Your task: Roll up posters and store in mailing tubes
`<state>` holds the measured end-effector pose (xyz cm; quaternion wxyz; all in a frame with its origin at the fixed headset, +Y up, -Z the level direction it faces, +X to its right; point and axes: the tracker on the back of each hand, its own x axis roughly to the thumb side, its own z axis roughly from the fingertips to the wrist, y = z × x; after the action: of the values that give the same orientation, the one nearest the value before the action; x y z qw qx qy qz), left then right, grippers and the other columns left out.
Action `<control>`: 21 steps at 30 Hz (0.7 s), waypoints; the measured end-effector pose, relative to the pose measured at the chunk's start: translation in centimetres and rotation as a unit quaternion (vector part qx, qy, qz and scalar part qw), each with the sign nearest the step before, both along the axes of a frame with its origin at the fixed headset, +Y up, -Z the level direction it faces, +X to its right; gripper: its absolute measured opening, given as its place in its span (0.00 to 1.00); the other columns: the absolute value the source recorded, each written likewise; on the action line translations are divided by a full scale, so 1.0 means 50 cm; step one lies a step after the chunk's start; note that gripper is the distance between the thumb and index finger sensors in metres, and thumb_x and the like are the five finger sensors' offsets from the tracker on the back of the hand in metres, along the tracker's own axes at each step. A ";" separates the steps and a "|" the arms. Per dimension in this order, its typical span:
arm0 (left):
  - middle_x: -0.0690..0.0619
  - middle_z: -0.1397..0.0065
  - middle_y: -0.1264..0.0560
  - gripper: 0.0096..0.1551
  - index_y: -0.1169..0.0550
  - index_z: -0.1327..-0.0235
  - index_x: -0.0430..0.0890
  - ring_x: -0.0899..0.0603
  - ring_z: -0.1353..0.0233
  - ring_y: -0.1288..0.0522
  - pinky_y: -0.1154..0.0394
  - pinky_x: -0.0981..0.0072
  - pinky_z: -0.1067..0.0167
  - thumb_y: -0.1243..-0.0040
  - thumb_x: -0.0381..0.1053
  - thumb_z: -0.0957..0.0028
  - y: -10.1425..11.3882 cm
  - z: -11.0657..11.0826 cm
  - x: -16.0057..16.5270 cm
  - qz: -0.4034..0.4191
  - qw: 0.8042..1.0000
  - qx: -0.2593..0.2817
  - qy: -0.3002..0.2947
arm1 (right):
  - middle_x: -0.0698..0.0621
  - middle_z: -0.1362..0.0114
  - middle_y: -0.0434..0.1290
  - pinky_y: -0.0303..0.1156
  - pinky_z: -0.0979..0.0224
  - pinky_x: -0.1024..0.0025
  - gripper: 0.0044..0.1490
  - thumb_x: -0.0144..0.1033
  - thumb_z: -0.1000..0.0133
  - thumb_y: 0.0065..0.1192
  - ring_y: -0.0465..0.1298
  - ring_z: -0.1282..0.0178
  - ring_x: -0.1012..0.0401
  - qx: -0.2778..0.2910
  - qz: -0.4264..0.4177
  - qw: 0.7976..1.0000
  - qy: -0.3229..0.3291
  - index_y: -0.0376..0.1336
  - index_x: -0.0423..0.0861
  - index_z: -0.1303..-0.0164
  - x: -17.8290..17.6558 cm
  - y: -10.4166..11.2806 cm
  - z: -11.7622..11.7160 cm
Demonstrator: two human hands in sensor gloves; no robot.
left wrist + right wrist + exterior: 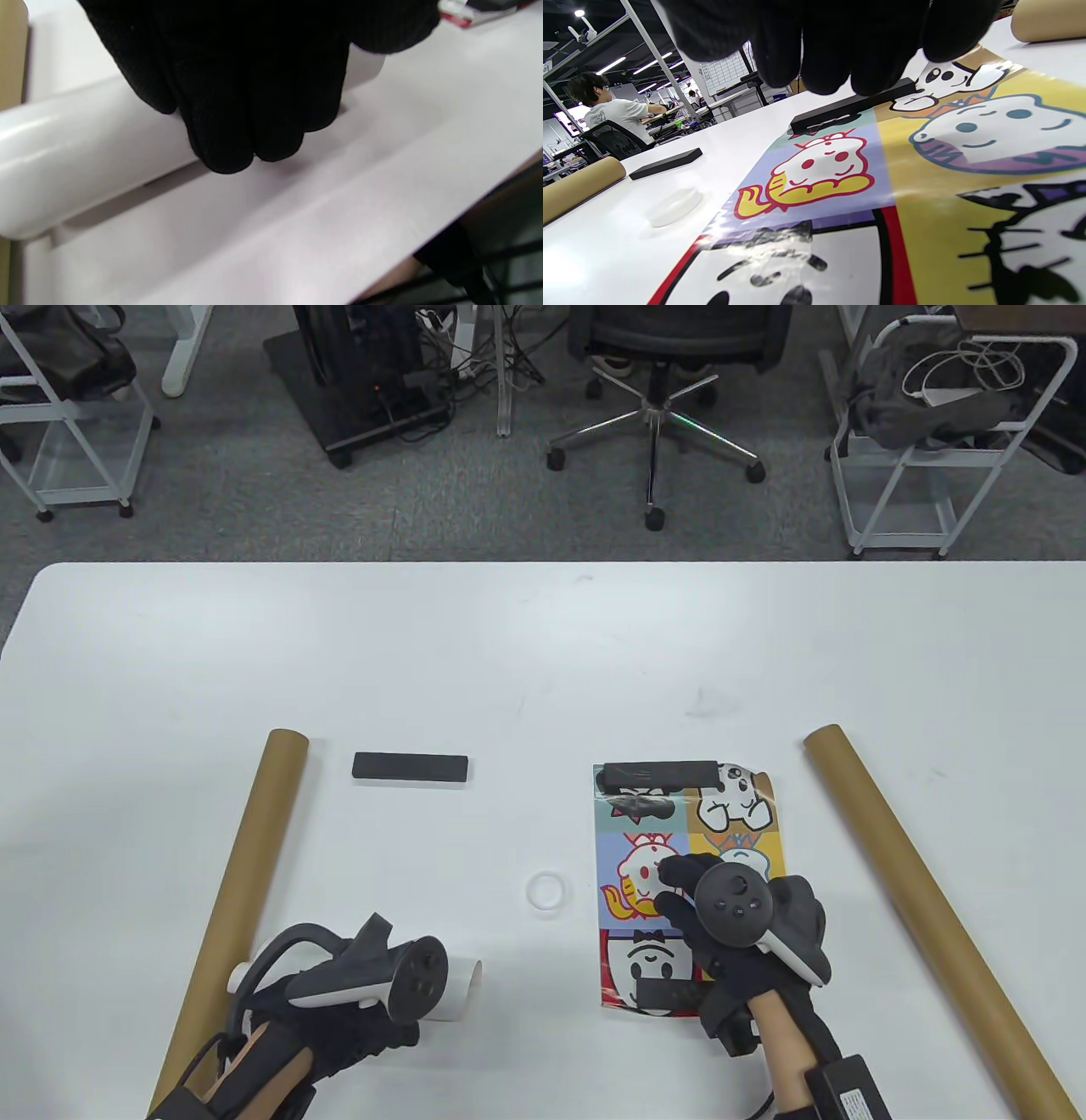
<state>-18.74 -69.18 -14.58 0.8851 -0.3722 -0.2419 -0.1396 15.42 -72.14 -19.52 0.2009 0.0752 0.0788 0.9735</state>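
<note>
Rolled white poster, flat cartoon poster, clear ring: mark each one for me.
rolled white poster point(85, 144): left wrist view, on its curved side beside the left hand's fingers.
flat cartoon poster point(640, 869): table view, on the purple panel left of the right hand.
clear ring point(545, 892): table view, on its rim.

Beyond the white table point(254, 645) lies grey carpet, where a black office chair point(657, 356) stands on a chrome star base. White wheeled carts stand at the far left point(64, 432) and far right point(925, 458), the right one holding grey bags and white cables. A black stand point(365, 398) with trailing cables sits between them. In the right wrist view a seated person point(615, 112) in a white shirt works at a distant desk.
</note>
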 end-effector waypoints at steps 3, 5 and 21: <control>0.56 0.38 0.11 0.31 0.15 0.39 0.54 0.47 0.40 0.10 0.22 0.53 0.28 0.51 0.64 0.46 -0.021 0.001 0.000 -0.006 0.999 -0.035 -0.001 | 0.36 0.22 0.67 0.59 0.26 0.29 0.35 0.43 0.43 0.55 0.68 0.27 0.35 0.000 0.002 1.000 0.000 0.61 0.42 0.27 0.000 0.000 0.000; 0.55 0.36 0.12 0.32 0.16 0.37 0.54 0.47 0.39 0.10 0.22 0.53 0.27 0.52 0.64 0.46 -0.028 -0.002 0.000 -0.014 1.000 -0.028 -0.002 | 0.36 0.22 0.67 0.59 0.26 0.29 0.35 0.43 0.43 0.55 0.68 0.27 0.35 0.000 0.001 1.000 -0.001 0.61 0.42 0.27 0.000 0.000 0.000; 0.49 0.17 0.27 0.41 0.32 0.18 0.51 0.40 0.23 0.22 0.31 0.43 0.22 0.51 0.63 0.47 -0.035 -0.041 -0.013 0.002 0.996 0.090 0.022 | 0.36 0.22 0.66 0.58 0.26 0.28 0.35 0.43 0.43 0.55 0.67 0.26 0.34 -0.002 0.002 1.000 -0.002 0.61 0.42 0.27 0.000 0.000 0.002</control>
<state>-19.40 -70.92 -16.62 0.9204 -0.2933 -0.2096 -0.1513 15.40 -72.15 -19.40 0.1993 0.0730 0.0810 0.9739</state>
